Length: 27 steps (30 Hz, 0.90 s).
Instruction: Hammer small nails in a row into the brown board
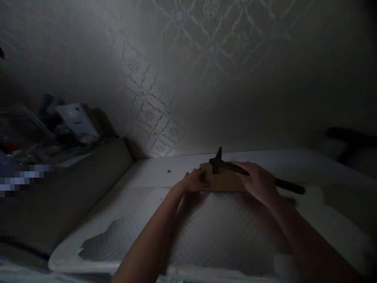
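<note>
A brown board lies on the white table near the wall. My left hand is at the board's left end, its fingers spread over the edge. My right hand is wrapped round the dark handle of a hammer, whose head is over the left part of the board. Small light marks or pieces show on the board beneath the hammer head; they are too small to make out. Whether the hammer head touches the board cannot be told.
A tiny dark object lies on the table left of the board. Patterned sheeting covers the near part of the table. A grey raised ledge with cluttered items borders the left; a patterned wall rises behind.
</note>
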### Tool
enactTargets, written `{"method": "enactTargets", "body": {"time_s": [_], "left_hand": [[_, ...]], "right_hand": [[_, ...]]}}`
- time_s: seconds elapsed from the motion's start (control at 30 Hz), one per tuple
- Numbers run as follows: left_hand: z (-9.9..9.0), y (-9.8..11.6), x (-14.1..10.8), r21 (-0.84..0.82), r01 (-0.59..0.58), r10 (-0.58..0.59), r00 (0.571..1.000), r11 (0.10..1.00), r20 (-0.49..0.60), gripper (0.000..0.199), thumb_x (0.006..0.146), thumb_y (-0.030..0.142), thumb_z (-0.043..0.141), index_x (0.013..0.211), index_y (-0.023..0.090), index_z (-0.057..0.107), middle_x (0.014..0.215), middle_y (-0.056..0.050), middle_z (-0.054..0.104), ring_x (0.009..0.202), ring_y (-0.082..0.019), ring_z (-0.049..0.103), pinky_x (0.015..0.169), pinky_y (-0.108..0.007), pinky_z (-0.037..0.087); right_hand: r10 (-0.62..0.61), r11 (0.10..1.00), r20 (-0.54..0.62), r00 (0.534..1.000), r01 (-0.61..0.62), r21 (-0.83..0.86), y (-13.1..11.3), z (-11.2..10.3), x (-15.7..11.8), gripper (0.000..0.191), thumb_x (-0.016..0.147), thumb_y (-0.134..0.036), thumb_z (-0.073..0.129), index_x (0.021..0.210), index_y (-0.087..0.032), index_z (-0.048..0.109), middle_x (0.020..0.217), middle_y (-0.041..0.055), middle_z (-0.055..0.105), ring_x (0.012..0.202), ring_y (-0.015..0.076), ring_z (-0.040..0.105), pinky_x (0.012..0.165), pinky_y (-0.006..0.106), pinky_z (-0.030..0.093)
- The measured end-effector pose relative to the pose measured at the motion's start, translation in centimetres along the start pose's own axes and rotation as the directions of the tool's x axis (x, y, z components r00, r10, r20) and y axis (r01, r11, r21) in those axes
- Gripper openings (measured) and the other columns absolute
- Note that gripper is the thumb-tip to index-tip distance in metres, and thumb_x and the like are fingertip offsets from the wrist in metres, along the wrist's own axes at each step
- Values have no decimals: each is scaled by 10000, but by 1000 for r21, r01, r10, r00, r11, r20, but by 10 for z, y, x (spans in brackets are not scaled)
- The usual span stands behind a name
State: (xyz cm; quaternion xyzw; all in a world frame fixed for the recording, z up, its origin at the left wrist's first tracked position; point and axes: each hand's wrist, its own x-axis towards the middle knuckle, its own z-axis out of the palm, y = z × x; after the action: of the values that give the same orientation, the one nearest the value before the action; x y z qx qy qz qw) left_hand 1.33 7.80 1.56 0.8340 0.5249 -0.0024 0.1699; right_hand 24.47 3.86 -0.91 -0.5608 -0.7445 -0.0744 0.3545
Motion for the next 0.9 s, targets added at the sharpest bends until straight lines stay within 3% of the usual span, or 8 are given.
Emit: {"method": "enactTargets", "body": {"time_s": [0.7, 0.9], "left_hand": [[1, 0, 0, -12, 5, -5, 1000, 1000, -12, 772, 767, 581, 582, 1398, 216, 327, 1480, -125, 344, 1349, -323, 317, 1110, -528, 196], [1, -1, -1, -15, -4, 4, 1000, 1000, -5, 798, 768, 592, 571, 1414, 210, 296, 1487, -139, 327, 1350, -308, 315, 1108, -520, 206]], "right_hand": [[-13, 1000, 8, 1000, 13, 6, -1, -1, 0, 357, 820, -154, 499, 1134, -260, 634, 1025, 41, 685, 917, 213, 611, 764, 338, 481], [41, 999, -25, 999, -42, -19, 3, 2, -1, 355, 813, -161, 513, 1126, -278, 633, 1066, 37, 665, 911, 205, 623, 740, 311, 479]]}}
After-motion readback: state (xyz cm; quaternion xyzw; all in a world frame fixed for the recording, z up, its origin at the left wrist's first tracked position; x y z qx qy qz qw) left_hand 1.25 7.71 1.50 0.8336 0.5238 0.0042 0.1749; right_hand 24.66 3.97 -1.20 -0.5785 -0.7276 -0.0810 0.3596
